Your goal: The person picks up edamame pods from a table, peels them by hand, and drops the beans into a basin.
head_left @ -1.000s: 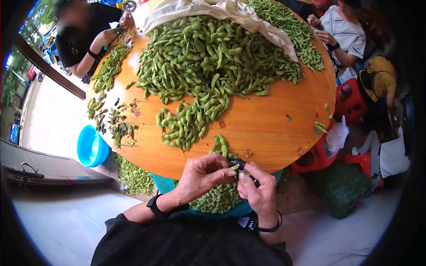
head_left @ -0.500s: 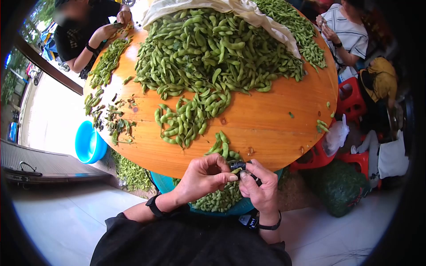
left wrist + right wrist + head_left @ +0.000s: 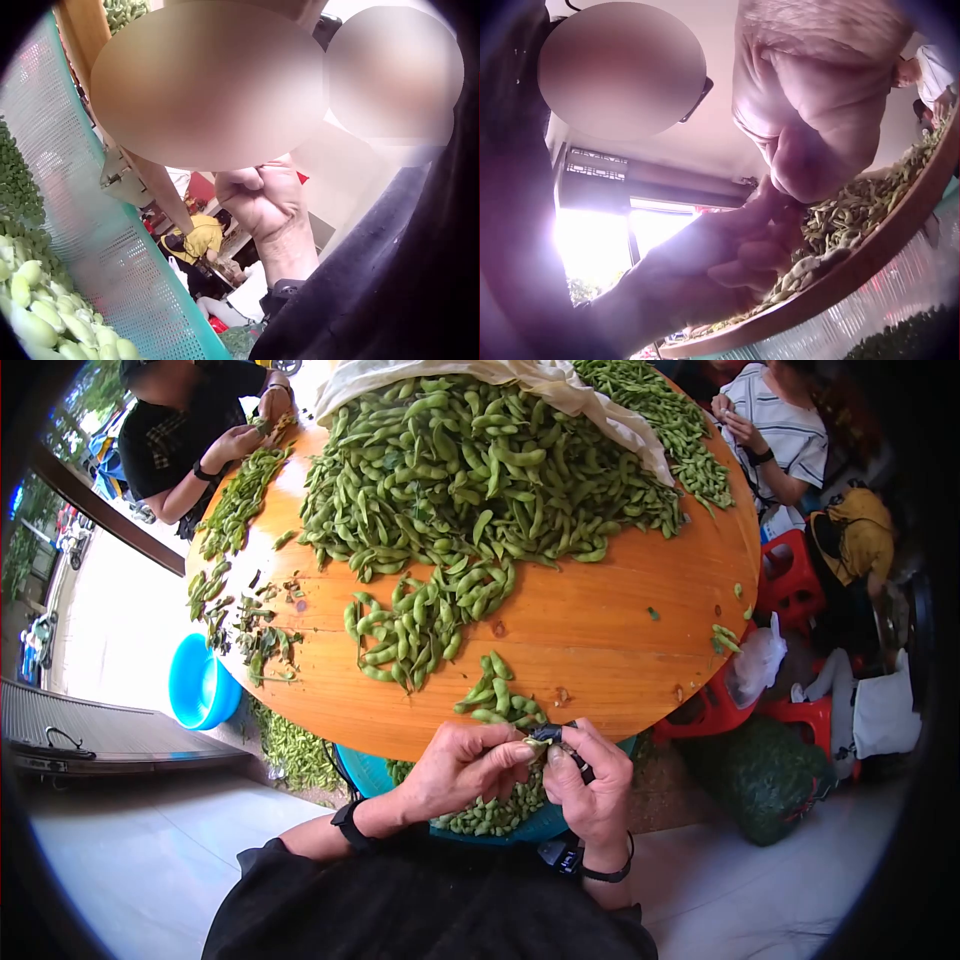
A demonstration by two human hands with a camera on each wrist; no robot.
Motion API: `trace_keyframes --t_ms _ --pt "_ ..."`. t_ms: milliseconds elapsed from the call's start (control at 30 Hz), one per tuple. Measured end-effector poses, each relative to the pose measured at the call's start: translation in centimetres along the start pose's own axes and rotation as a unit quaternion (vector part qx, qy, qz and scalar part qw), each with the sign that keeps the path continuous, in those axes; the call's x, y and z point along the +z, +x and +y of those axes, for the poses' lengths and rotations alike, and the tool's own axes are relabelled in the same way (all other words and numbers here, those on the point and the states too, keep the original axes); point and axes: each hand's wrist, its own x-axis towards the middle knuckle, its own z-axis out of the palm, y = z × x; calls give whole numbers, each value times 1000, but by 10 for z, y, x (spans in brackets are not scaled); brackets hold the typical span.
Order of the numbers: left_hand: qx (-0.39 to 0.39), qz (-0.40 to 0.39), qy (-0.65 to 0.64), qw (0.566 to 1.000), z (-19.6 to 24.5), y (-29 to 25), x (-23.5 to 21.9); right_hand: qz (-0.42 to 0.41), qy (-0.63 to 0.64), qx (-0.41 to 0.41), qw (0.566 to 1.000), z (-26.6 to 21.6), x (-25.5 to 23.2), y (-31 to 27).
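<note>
Over the table's near edge, in the head view, both hands meet at a small green soybean pod point(image 3: 538, 742). My left hand point(image 3: 460, 770) pinches it between thumb and forefinger. From the other side my right hand point(image 3: 592, 788) grips it with thumb and curled fingers, and a black covering point(image 3: 548, 732) shows at its forefinger. Just beyond the fingertips lies a small group of pods point(image 3: 497, 695) on the wooden table point(image 3: 610, 630). Under the hands stands a turquoise basket point(image 3: 375, 772) holding green beans point(image 3: 34, 319). Both wrist views hide the pod behind fingers or blur.
A large heap of pods point(image 3: 480, 480) under a pale cloth point(image 3: 500, 372) covers the table's far middle. Leafy scraps point(image 3: 268, 635) lie at left. Two people work at the far sides. A blue basin point(image 3: 203, 682), red stools point(image 3: 790, 590) and a dark green sack point(image 3: 760, 780) surround the table.
The pod between my fingers has turned and shows paler and less of its length now. Both hands stay close together at nearly the same spot, with small finger shifts.
</note>
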Motion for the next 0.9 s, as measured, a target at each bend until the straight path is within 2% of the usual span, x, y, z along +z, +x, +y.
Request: trace_keyframes --t_ms 67,100,167,200,267,333,400,433,500,633,700,733,800,833,867,900 --pt "-67 -39 -60 995 3 2 -3 -17 87 78 993 -1 -1 -1" --pt "-80 -72 -59 992 6 3 -7 -18 87 77 993 0 -1 -1" --pt "-98 -81 -68 990 6 4 -6 -2 -15 24 1000 1 2 -3" --pt "-116 -89 -77 986 6 5 -6 -3 -15 24 1000 0 4 -4" --pt "-132 -82 -110 982 7 2 -1 62 -188 -132 971 -2 10 -3" --pt "-147 -76 -143 976 3 -1 7 68 -196 -119 971 -7 15 -7" --pt "-107 -18 -143 984 -6 -2 14 82 -233 -131 960 -9 17 -9" --pt "-107 -17 -143 984 -5 -3 13 81 -232 -132 960 -8 17 -10" --pt "-175 -28 -187 966 -4 -6 11 85 -208 -140 964 -3 15 -10" --pt "-186 -33 -221 957 -5 -5 8 82 -172 -112 975 0 12 -12" --pt "-162 -102 -191 963 -14 -4 0 79 -186 -130 971 -2 6 -11" --pt "-162 -103 -191 963 -11 -5 0 82 -163 -116 976 -2 -1 -13" --pt "-43 -178 -3 983 6 -11 -1 82 -49 23 995 -4 -29 -29" --pt "10 -234 108 966 12 -13 -9 37 -122 2 992 -8 -54 -35" --pt "10 -231 109 967 17 -13 -14 -9 -194 -19 981 -13 -80 -40" --pt "32 -221 154 962 21 -13 -18 -60 -235 -5 970 -20 -103 -46"
